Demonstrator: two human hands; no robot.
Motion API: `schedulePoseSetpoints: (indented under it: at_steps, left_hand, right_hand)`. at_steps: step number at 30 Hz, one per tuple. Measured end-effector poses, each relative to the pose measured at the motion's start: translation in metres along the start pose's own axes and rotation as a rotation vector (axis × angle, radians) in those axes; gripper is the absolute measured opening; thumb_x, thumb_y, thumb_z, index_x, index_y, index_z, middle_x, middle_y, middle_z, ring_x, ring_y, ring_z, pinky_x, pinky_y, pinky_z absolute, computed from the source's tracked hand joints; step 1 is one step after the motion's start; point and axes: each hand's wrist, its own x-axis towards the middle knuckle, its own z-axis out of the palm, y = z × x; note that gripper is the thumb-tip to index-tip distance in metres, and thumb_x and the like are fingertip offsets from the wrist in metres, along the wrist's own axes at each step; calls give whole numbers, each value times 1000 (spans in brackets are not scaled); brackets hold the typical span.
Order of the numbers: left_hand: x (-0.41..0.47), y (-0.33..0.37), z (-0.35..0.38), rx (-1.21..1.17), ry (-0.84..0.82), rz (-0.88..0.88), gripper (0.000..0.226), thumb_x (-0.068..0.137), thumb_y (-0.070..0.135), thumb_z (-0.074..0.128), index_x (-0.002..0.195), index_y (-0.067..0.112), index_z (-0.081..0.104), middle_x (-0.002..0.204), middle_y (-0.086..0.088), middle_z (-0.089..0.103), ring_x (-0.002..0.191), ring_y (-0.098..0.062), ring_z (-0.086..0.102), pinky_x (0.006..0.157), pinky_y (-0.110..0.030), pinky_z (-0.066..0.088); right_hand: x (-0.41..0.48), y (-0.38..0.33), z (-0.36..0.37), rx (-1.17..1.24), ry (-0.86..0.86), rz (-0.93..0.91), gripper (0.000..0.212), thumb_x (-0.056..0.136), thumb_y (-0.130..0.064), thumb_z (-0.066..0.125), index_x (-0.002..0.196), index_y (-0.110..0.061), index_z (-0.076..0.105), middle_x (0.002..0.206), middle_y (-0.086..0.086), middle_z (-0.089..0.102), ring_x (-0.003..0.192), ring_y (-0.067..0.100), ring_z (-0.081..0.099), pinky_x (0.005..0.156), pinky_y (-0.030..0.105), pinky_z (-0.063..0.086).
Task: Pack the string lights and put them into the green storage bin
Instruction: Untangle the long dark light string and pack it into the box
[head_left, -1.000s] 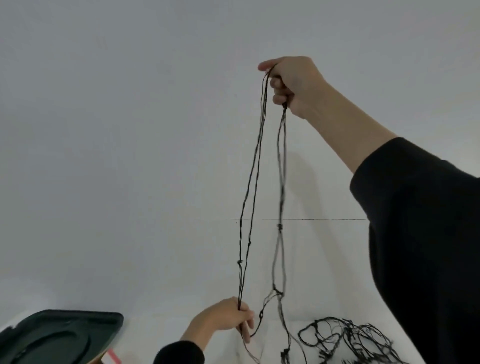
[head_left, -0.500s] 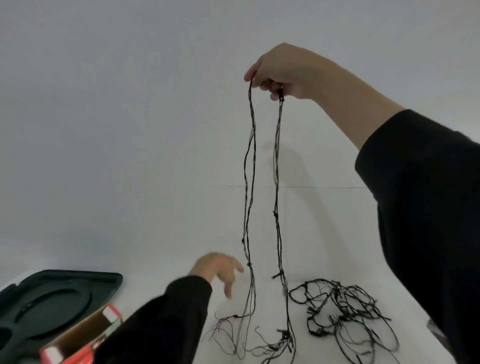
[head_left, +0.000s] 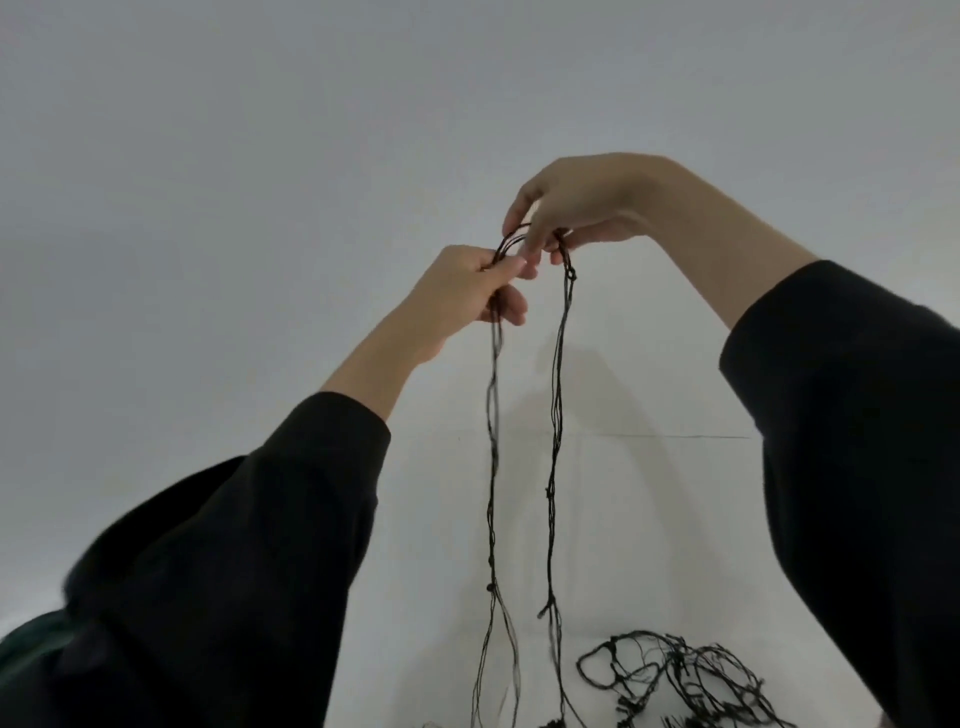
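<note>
Left hand (head_left: 460, 291) now up on string lights (head_left: 558, 415)

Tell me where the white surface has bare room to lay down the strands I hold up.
Bare patches: between the left sleeve and the hanging strands; and behind the tangled pile, toward the right sleeve. Crowded: the near right, where the pile lies beside the strand ends.
</note>
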Motion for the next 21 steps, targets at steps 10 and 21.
schedulePoseSetpoints:
  at_steps: [10, 21]
  left_hand:
    - [14, 26, -18, 104, 56, -7, 28, 99, 23, 45, 81, 16, 64, 60, 7, 64, 58, -6, 62, 69, -24, 49]
    - [6, 14, -6, -1, 34, -156, 57, 80, 42, 70, 127, 24, 43, 114, -1, 58, 103, -13, 56, 88, -30, 51]
  right_hand:
    - [-5, -16, -27, -263, 275, 80, 23, 82, -18, 69, 102, -6, 71, 86, 1, 70, 70, 14, 52, 58, 23, 39]
    - [7, -17, -15, 452, 651, -197, 20, 77, 15, 52, 83, 5, 69, 62, 13, 60, 42, 18, 58, 51, 25, 53]
